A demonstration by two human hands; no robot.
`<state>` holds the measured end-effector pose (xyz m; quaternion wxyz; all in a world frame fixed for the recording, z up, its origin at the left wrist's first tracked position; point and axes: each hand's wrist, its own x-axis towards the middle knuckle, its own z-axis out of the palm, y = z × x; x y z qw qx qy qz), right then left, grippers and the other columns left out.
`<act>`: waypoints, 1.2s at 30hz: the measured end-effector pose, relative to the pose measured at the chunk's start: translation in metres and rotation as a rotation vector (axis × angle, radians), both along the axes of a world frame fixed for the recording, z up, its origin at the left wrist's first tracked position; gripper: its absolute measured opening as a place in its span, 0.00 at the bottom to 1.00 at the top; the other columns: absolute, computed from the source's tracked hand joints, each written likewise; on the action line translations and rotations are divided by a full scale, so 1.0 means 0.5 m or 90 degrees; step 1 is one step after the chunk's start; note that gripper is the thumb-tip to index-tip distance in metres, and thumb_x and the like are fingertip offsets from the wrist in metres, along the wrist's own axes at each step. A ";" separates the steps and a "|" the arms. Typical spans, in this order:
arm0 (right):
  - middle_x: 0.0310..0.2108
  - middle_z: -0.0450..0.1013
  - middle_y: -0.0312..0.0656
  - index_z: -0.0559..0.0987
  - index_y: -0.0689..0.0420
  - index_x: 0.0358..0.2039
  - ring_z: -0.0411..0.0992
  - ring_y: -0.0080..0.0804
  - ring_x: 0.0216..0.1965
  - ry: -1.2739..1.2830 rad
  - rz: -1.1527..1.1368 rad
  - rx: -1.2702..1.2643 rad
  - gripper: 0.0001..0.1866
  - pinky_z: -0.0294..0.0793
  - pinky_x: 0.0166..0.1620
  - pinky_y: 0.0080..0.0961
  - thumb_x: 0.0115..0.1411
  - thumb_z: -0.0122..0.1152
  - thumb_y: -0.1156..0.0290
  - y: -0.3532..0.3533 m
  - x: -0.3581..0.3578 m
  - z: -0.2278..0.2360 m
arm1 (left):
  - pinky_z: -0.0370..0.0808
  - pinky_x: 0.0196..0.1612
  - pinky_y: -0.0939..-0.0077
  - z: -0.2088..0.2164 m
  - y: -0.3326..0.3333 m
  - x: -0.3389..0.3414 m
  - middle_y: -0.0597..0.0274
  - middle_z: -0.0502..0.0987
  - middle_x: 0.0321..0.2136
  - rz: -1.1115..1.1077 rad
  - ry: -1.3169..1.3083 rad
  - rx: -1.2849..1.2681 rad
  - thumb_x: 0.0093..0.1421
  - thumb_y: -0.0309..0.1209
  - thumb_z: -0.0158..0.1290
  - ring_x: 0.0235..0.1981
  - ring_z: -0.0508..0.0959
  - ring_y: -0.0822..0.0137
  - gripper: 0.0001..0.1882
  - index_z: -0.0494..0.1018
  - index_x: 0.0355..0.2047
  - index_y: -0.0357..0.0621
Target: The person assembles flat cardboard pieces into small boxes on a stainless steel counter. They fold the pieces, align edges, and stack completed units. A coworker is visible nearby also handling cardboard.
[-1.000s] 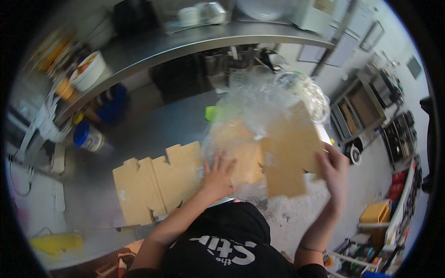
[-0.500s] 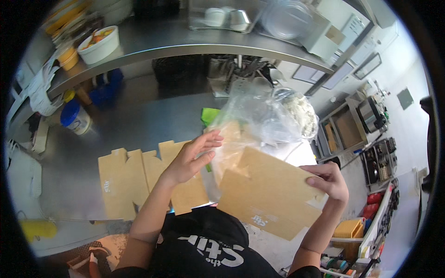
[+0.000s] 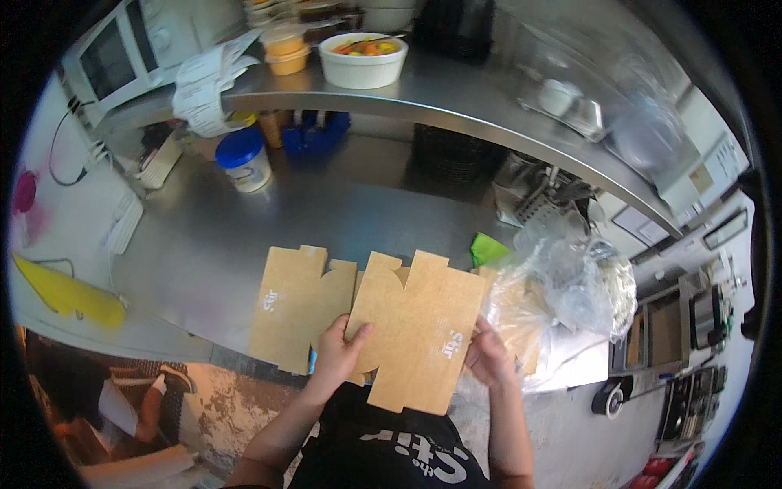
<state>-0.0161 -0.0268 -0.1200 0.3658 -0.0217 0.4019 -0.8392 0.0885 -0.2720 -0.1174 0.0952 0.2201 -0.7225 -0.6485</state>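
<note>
A flat brown cardboard box blank [image 3: 419, 326] with cut tabs and white print is held up in front of my body. My left hand [image 3: 338, 354] grips its left edge, thumb on the top face. At its right edge is my right hand [image 3: 492, 356], fingers curled against the border and partly hidden. Another flat box blank [image 3: 289, 301] lies on the steel counter just left, partly covered by the held one. Right of my right hand, a clear plastic bag [image 3: 542, 277] rests over more brown card.
A steel shelf [image 3: 456, 110] crosses above the counter, bearing a white bowl of food [image 3: 363, 69]. A blue-lidded tub [image 3: 243, 163] stands at the back left. A green piece [image 3: 487, 249] lies by the bag. A person [image 3: 138, 407] is low at the lower left.
The held blank has moved left over the counter and turned more upright. My left hand, open before, has come onto its left edge. The view has swung left.
</note>
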 end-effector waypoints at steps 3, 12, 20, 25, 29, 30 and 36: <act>0.54 0.67 0.53 0.57 0.67 0.61 0.69 0.36 0.52 0.196 -0.081 0.318 0.35 0.69 0.53 0.31 0.55 0.60 0.76 -0.043 0.023 -0.086 | 0.72 0.44 0.67 -0.048 0.014 0.011 0.47 0.77 0.38 0.015 -0.044 -0.121 0.59 0.34 0.55 0.39 0.77 0.56 0.21 0.68 0.49 0.33; 0.48 0.68 0.57 0.62 0.71 0.58 0.71 0.37 0.40 0.426 -0.136 0.724 0.32 0.70 0.45 0.25 0.53 0.59 0.79 -0.085 0.020 -0.077 | 0.70 0.49 0.58 0.001 0.025 0.048 0.44 0.67 0.47 -0.138 -0.144 -0.490 0.58 0.38 0.55 0.47 0.70 0.46 0.31 0.61 0.55 0.31; 0.51 0.58 0.63 0.60 0.74 0.58 0.59 0.59 0.51 0.632 -0.153 0.851 0.39 0.61 0.54 0.43 0.50 0.67 0.67 -0.113 0.042 -0.098 | 0.61 0.55 0.53 -0.021 -0.154 0.048 0.44 0.64 0.49 0.150 -0.202 -0.682 0.50 0.46 0.61 0.52 0.62 0.45 0.40 0.61 0.56 0.31; 0.50 0.57 0.66 0.53 0.75 0.60 0.59 0.62 0.51 0.592 -0.142 0.933 0.49 0.61 0.54 0.47 0.49 0.70 0.59 -0.138 0.073 -0.105 | 0.59 0.57 0.52 -0.068 -0.220 0.051 0.41 0.59 0.53 0.160 -0.289 -0.586 0.43 0.48 0.67 0.55 0.59 0.43 0.49 0.57 0.57 0.31; 0.49 0.58 0.66 0.52 0.76 0.59 0.58 0.63 0.50 0.590 -0.144 0.931 0.49 0.61 0.54 0.47 0.49 0.69 0.58 -0.150 0.076 -0.096 | 0.60 0.56 0.52 -0.073 -0.225 0.046 0.41 0.59 0.52 0.153 -0.277 -0.522 0.39 0.46 0.69 0.54 0.59 0.43 0.52 0.56 0.57 0.27; 0.49 0.58 0.66 0.52 0.76 0.59 0.58 0.63 0.50 0.593 -0.131 0.948 0.49 0.61 0.54 0.48 0.49 0.69 0.58 -0.151 0.075 -0.093 | 0.60 0.56 0.51 -0.072 -0.225 0.045 0.41 0.60 0.51 0.150 -0.264 -0.527 0.39 0.46 0.70 0.54 0.60 0.43 0.53 0.55 0.57 0.26; 0.48 0.58 0.65 0.52 0.77 0.59 0.58 0.62 0.49 0.573 -0.123 0.957 0.48 0.60 0.54 0.48 0.50 0.68 0.60 -0.162 0.078 -0.081 | 0.62 0.55 0.53 -0.071 -0.228 0.040 0.38 0.64 0.50 0.131 -0.251 -0.499 0.36 0.45 0.71 0.52 0.63 0.43 0.54 0.56 0.56 0.26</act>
